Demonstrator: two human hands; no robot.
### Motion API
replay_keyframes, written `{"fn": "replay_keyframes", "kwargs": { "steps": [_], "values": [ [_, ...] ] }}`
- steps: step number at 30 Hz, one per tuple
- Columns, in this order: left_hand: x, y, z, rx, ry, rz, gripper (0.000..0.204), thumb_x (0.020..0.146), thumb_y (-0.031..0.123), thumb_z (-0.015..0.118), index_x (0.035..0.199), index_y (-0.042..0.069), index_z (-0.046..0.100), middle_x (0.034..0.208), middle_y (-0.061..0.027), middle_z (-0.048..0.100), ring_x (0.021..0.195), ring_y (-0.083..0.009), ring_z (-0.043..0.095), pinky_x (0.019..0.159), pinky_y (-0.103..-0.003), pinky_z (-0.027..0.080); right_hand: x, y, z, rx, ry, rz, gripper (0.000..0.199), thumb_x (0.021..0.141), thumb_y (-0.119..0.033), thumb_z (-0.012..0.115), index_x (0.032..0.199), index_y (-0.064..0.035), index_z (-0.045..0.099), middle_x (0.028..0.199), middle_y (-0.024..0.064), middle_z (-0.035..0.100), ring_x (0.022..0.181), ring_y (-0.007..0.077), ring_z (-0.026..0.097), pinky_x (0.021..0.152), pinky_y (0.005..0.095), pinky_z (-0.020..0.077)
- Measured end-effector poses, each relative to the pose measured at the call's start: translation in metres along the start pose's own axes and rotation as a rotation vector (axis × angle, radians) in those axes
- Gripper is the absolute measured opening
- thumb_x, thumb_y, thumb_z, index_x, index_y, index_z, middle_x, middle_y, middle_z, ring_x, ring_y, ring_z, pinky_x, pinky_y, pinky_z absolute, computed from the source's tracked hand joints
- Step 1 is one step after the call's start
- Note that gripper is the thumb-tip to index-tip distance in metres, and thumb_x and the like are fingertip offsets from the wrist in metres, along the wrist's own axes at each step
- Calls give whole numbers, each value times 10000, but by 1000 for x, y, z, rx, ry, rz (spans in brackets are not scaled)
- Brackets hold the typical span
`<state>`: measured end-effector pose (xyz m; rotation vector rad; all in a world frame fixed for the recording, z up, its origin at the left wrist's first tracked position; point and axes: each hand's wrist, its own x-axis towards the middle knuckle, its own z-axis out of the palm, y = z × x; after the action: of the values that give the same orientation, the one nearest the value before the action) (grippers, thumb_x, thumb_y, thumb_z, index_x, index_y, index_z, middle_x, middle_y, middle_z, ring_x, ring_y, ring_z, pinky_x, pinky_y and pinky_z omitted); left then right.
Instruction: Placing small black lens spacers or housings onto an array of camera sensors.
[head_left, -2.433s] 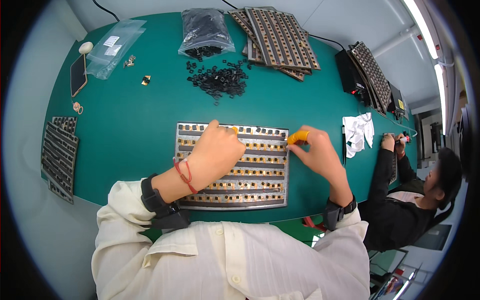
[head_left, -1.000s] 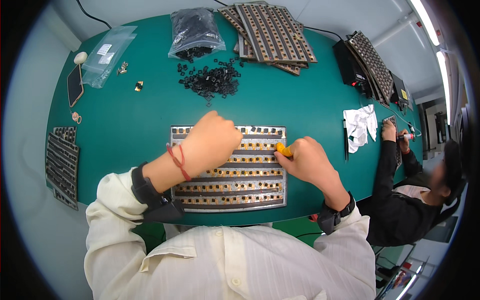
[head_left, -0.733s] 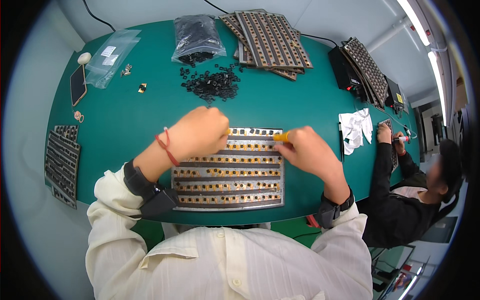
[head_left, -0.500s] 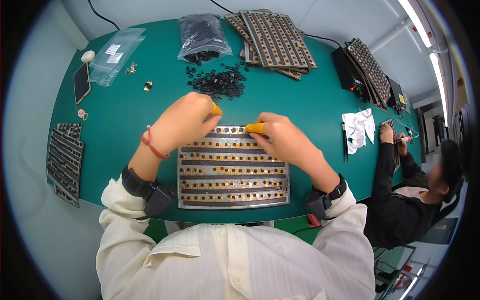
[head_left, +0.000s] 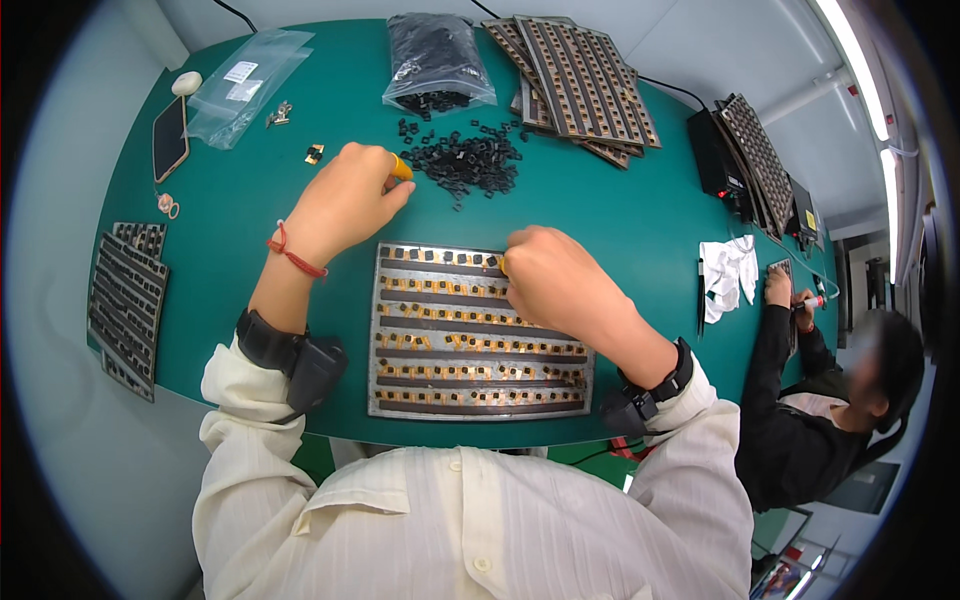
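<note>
Near the desk's front edge, the metal tray [head_left: 478,335] looks mostly filled. The left hand [head_left: 345,200], fingers curled, reaches the loose black parts [head_left: 465,165]; the right hand [head_left: 550,275], closed, presses the tray's top row, its hold unclear.

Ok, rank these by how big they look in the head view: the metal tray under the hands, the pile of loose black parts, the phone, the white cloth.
1. Metal tray
2. Pile of loose black parts
3. White cloth and phone: look alike; fisheye bending near the rim leaves this unsure.

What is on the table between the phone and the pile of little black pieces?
In the head view, between the phone and the black pieces lie a small metal clip, a tiny gold-and-black part and the left hand.
</note>
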<state>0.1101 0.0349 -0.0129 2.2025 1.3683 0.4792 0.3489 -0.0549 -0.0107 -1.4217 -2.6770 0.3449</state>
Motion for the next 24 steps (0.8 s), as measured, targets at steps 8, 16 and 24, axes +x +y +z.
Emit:
{"fn": "replay_keyframes", "kwargs": {
  "steps": [8,16,24],
  "values": [
    [10,-26,26,164,207,-25,218,923,91,605,861,-114,645,974,-239,633,877,-401,633,795,-446,508,23,-11,-25,30,-341,101,65,672,49,635,717,96,643,800,282,649,811,452,655,726,485,547],
    [10,-17,49,156,239,79,144,861,9,578,828,-118,637,988,-234,560,945,-392,584,843,-461,518,25,-11,-25,4,-287,125,83,646,74,661,727,61,647,756,255,654,814,414,673,722,463,560],
    [4,12,55,-30,1,192,178,926,20,557,848,-126,623,938,-248,598,855,-428,612,800,-455,489,23,1,-37,108,-427,249,103,709,-13,650,759,75,666,806,266,661,826,422,665,734,454,543]
  ]
}}
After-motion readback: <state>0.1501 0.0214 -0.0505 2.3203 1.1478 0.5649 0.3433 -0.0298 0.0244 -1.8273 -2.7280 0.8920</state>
